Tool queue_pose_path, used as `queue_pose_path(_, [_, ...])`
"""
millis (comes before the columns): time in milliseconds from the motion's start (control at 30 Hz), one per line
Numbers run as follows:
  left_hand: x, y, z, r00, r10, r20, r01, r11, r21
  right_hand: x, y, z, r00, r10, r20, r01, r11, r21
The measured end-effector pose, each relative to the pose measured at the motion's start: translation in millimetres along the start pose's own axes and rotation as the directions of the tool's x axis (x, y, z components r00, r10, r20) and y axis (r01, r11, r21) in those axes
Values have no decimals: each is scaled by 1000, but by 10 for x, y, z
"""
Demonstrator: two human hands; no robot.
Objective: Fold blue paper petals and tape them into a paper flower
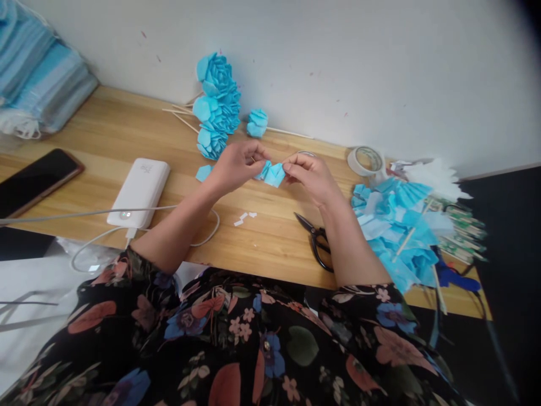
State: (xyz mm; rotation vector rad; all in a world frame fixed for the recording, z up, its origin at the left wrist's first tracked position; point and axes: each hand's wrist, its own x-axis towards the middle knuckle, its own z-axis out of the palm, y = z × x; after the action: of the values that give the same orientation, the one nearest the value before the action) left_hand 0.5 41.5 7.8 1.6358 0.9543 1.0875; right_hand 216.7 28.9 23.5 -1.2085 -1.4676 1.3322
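Between my two hands is a small piece of folded blue paper [274, 175], held above the wooden table. My left hand [240, 164] pinches its left side, and my right hand [310, 176] grips its right edge between thumb and finger. A loose blue petal [204, 172] lies beside my left wrist. Behind my left hand rests a bunch of blue paper flowers [217, 110] on thin sticks. One smaller blue flower [257, 123] on a stick lies to its right. Black scissors [315, 237] are close to my right forearm.
White scraps [244, 219] lie in front. A tape roll [366, 161] and a pile of blue paper [397, 225] with a blue-handled tool [456, 278] are at right. At left are a power bank [141, 189] with its cable, a phone [38, 177] and packed masks [46, 73].
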Motion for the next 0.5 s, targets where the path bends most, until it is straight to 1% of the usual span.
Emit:
queue_pose_path(233, [-5, -2, -1, 1000, 2, -17, -2, 1000, -7, 13, 34, -4, 999, -17, -28, 19, 998, 60])
queue_pose_path(367, [-3, 8, 4, 1000, -3, -28, 4, 1000, 15, 18, 38, 8, 1000, -18, -8, 18, 999, 42])
queue_pose_path(500, [2, 22, 19, 999, -11, -45, 11, 1000, 12, 9, 17, 15, 1000, -2, -15, 2, 1000, 13])
